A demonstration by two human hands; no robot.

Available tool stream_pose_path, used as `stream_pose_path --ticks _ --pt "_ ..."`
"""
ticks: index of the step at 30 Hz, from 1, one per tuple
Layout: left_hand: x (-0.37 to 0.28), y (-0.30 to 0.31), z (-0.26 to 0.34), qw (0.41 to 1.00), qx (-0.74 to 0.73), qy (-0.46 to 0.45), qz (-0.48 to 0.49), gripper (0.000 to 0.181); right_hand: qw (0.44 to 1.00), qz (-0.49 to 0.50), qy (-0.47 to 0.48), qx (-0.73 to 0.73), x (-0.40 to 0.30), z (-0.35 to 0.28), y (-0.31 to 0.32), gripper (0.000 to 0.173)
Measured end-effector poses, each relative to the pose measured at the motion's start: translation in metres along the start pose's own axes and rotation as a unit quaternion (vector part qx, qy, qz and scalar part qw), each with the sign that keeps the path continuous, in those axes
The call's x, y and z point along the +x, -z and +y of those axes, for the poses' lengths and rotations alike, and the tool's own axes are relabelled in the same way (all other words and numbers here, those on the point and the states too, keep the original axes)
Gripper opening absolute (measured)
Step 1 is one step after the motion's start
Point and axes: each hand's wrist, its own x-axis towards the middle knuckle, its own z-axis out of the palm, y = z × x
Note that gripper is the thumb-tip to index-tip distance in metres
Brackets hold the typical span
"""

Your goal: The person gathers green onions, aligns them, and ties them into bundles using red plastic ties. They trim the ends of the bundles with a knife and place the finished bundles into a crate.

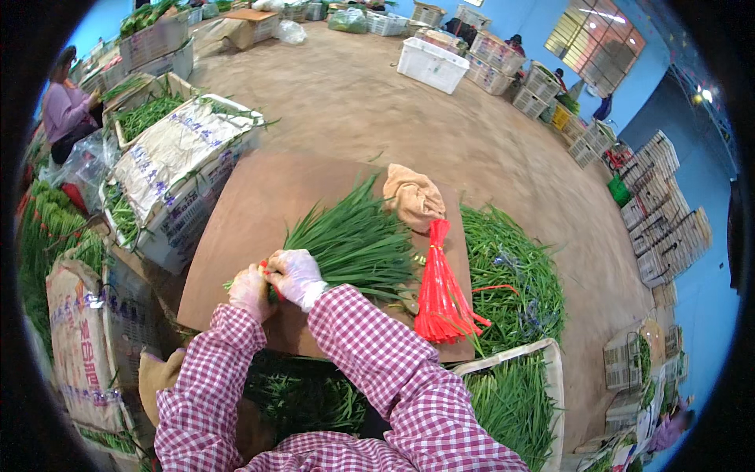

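A bunch of green Chinese chives [354,248] lies fanned out over a brown board [230,236], its stem ends toward the left. Both hands wear thin, pale gloves. My left hand [250,292] grips the stem end of the bunch. Close against it, my right hand [294,274] pinches a red tie [263,266] that passes around the stems; how it is fastened is hidden by my fingers. To the right on the board rest a bundle of red tie strips [443,295], bound near its top, and a crumpled tan cloth [413,197].
Loose greens [513,277] are heaped right of the board, above a white crate of chives [513,401]. Covered crates [177,153] stand at left, near a seated person [68,112]. A white bin [432,64] and stacked crates [666,206] line the room's far and right sides.
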Motion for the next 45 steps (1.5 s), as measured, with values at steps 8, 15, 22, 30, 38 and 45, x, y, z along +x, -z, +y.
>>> stream_pose_path --ticks 8,15,22,30,38,45 --pt "0.009 -0.005 -0.011 1.000 0.002 -0.014 -0.014 0.060 0.993 -0.023 -0.092 0.072 0.001 0.000 0.002 0.025" --pt "-0.003 -0.006 -0.005 0.999 -0.045 -0.018 -0.011 0.070 0.958 -0.059 -0.186 0.209 -0.005 0.006 -0.005 0.021" --pt "-0.010 -0.018 0.004 0.998 -0.060 0.009 -0.004 0.079 0.940 -0.082 -0.224 0.243 -0.010 0.002 -0.002 0.022" --pt "-0.008 -0.037 -0.013 0.904 -0.319 -0.156 0.237 0.037 0.916 -0.069 -0.248 0.308 -0.013 0.030 -0.014 0.024" --pt "-0.015 -0.046 -0.017 0.927 -0.274 -0.105 0.236 0.038 0.917 -0.087 -0.215 0.326 -0.017 0.026 -0.018 0.035" --pt "-0.016 -0.041 -0.012 0.934 -0.291 -0.078 0.191 0.041 0.946 -0.005 -0.154 0.285 -0.020 0.037 -0.010 0.037"
